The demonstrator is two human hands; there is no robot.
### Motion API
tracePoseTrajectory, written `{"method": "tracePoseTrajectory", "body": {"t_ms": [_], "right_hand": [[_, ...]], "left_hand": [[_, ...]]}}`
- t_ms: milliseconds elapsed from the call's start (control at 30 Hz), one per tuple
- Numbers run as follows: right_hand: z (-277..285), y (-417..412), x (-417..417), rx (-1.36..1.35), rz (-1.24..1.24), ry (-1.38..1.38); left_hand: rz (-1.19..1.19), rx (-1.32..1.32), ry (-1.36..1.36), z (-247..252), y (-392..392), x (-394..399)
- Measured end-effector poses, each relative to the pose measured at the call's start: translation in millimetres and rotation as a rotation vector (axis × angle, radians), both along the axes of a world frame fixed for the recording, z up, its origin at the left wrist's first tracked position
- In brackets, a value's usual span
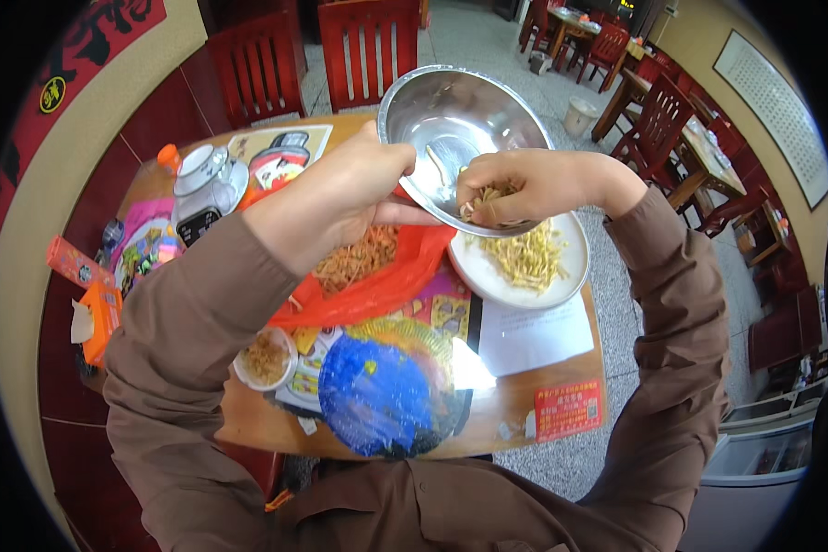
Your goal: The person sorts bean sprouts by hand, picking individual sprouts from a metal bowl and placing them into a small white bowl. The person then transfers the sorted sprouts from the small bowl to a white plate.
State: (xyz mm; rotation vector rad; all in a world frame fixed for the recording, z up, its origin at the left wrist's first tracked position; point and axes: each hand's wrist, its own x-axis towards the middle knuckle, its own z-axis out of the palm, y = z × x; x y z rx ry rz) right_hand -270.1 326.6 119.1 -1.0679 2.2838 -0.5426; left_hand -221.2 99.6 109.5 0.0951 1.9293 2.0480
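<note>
My left hand [372, 172] grips the rim of a stainless steel bowl [504, 117] and holds it tilted above the table. Inside the bowl, my right hand [504, 183] has its fingers curled around a clump of bean sprouts [493, 199]. One pale sprout [436, 164] clings to the bowl's inner wall. Below the bowl's lower rim, a white plate [573, 279] carries a heap of yellowish bean sprouts [524, 262]. To its left lies an open red plastic bag [386, 286] with orange-brown shredded food [359, 259] in it, partly covered by my left arm.
A small white bowl of minced food [265, 357] stands near a round painted board [379, 386]. Printed paper [538, 338] and a red card [569, 410] lie at right. Stacked white dishes [203, 165], an orange tissue pack [100, 324] and red chairs [369, 52] surround the left and far sides.
</note>
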Motion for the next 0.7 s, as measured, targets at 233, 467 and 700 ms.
{"method": "tracePoseTrajectory", "body": {"t_ms": [233, 467, 700], "right_hand": [[-5.4, 34.8, -54.2, 0.166, 0.042, 0.006], [-2.2, 64.3, -40.2, 0.012, 0.152, 0.136], [-3.3, 19.9, -62.1, -0.208, -0.121, 0.333]], "left_hand": [[-0.020, -0.054, -0.054, -16.4, 13.1, -56.8], [0.052, -0.124, -0.042, -26.4, -7.9, -79.4], [-0.075, -0.079, -0.043, -21.3, -13.5, -69.5]]}}
